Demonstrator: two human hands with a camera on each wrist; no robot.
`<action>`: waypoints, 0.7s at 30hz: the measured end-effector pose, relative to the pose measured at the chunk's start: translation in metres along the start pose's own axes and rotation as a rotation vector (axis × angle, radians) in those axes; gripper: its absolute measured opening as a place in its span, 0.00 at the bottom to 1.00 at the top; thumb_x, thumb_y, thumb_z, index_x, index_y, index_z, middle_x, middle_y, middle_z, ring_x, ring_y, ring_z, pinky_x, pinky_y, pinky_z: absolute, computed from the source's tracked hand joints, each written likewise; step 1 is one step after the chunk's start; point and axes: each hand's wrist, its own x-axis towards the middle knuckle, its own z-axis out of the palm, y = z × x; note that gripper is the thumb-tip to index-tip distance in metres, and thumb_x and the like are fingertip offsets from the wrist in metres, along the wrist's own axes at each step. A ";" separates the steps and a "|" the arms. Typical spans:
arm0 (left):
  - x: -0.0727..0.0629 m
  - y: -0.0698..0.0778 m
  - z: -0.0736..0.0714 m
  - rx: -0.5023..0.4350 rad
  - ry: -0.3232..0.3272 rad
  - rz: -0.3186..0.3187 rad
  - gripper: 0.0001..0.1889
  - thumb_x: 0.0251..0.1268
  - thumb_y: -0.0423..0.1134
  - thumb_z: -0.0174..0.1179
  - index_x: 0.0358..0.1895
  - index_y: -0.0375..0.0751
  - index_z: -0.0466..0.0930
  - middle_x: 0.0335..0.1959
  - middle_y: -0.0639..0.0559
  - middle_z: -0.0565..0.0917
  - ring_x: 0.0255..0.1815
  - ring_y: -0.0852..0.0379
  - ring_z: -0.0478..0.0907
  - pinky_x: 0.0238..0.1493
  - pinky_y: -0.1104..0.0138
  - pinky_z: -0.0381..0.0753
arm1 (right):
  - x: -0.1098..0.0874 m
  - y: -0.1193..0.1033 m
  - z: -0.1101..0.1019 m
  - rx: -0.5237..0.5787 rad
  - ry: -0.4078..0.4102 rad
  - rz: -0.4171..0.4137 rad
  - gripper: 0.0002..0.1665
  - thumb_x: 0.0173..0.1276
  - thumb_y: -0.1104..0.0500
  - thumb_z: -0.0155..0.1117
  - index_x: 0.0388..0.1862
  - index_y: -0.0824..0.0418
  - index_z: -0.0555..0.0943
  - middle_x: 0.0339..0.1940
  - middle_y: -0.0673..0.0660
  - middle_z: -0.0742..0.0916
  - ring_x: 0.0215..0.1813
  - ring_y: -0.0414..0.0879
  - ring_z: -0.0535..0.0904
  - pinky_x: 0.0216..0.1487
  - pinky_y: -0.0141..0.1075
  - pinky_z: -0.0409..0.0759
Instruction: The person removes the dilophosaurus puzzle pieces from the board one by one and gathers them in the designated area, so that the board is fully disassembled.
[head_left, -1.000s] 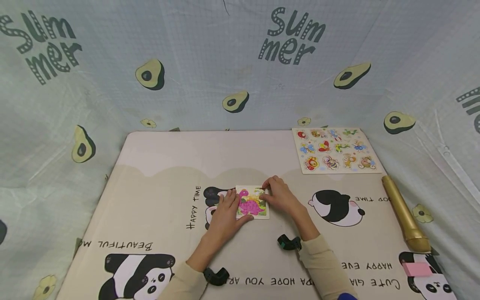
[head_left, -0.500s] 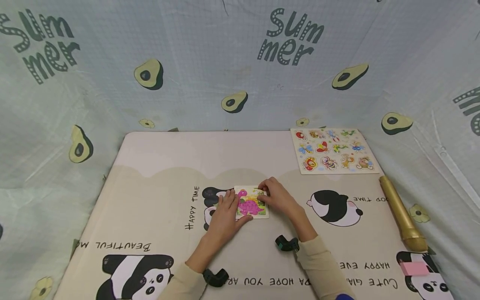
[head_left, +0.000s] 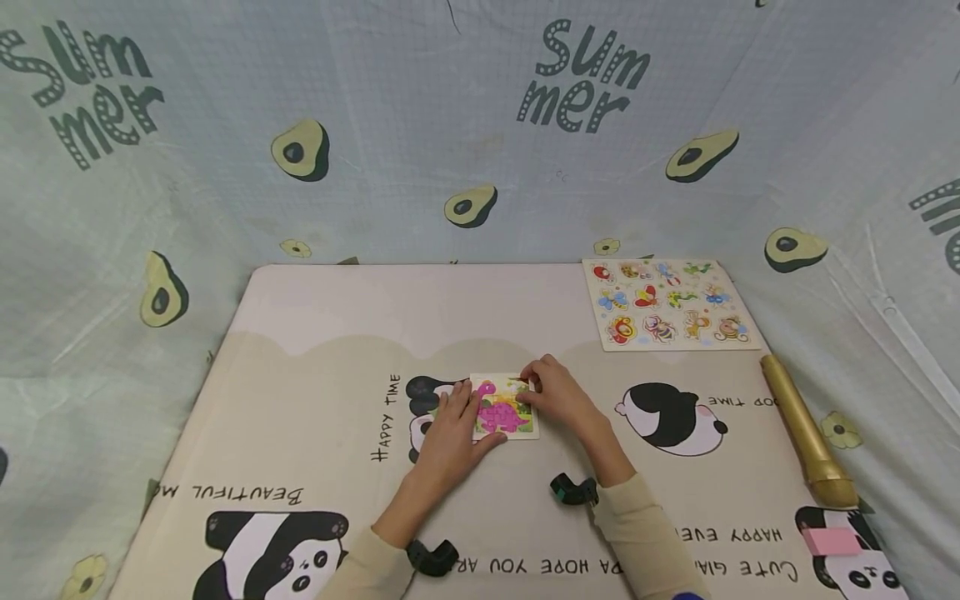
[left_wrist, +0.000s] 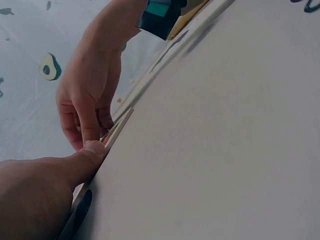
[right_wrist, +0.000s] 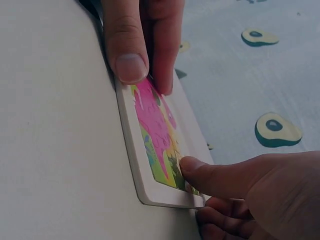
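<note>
A small square jigsaw puzzle [head_left: 504, 413] lies on the table, a pink dinosaur printed inside its pale frame. My left hand [head_left: 452, 427] rests along its left side, fingers straight, the thumb touching the near edge. At the far right corner my right hand [head_left: 558, 395] grips the puzzle. In the right wrist view the right thumb [right_wrist: 195, 167] presses on the picture, while the other fingers curl by the frame's edge, partly hidden. The left wrist view shows the puzzle board [left_wrist: 119, 131] edge-on, so its picture is mostly out of sight there.
At the back right lies a board with insect pictures [head_left: 667, 304]. A gold tube-like object [head_left: 810, 433] stretches along the right edge, with a pink block [head_left: 832, 542] nearer the front. The tablecloth [head_left: 330, 400] carries panda prints; a printed curtain [head_left: 390, 125] encloses the table.
The right fingertips have shifted very slightly left over the puzzle's far right corner. The left hand and the puzzle stay in place; the view moves a little.
</note>
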 end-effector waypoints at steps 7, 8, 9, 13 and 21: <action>0.001 0.001 0.001 -0.003 0.002 0.012 0.42 0.62 0.62 0.64 0.69 0.31 0.71 0.74 0.35 0.67 0.78 0.39 0.62 0.78 0.46 0.62 | -0.003 -0.004 -0.005 -0.050 0.007 -0.011 0.16 0.64 0.56 0.73 0.46 0.65 0.84 0.36 0.55 0.77 0.38 0.45 0.71 0.38 0.35 0.70; 0.001 0.001 0.001 0.001 0.000 0.019 0.42 0.62 0.62 0.64 0.69 0.31 0.71 0.75 0.35 0.67 0.78 0.39 0.62 0.77 0.47 0.63 | -0.003 -0.005 -0.006 -0.058 0.002 -0.011 0.16 0.64 0.56 0.73 0.46 0.65 0.85 0.36 0.55 0.78 0.38 0.45 0.71 0.38 0.35 0.70; 0.001 0.001 0.001 0.005 -0.005 0.029 0.41 0.63 0.62 0.64 0.69 0.31 0.72 0.75 0.36 0.67 0.78 0.40 0.63 0.77 0.47 0.63 | -0.003 -0.005 -0.007 -0.068 -0.004 -0.010 0.16 0.64 0.56 0.73 0.46 0.65 0.85 0.36 0.54 0.78 0.38 0.45 0.71 0.38 0.35 0.70; 0.005 0.002 -0.002 0.026 -0.034 0.110 0.35 0.66 0.58 0.62 0.66 0.34 0.75 0.74 0.41 0.70 0.77 0.42 0.65 0.77 0.47 0.64 | -0.001 -0.006 -0.010 -0.066 -0.022 -0.013 0.15 0.64 0.57 0.73 0.45 0.65 0.85 0.35 0.55 0.79 0.37 0.45 0.71 0.39 0.35 0.71; 0.011 0.010 -0.003 0.098 -0.132 0.227 0.24 0.74 0.52 0.54 0.68 0.48 0.76 0.74 0.44 0.70 0.79 0.42 0.61 0.76 0.42 0.63 | 0.005 0.000 -0.007 0.007 -0.018 -0.021 0.09 0.70 0.60 0.66 0.43 0.65 0.84 0.33 0.55 0.80 0.35 0.44 0.73 0.38 0.34 0.73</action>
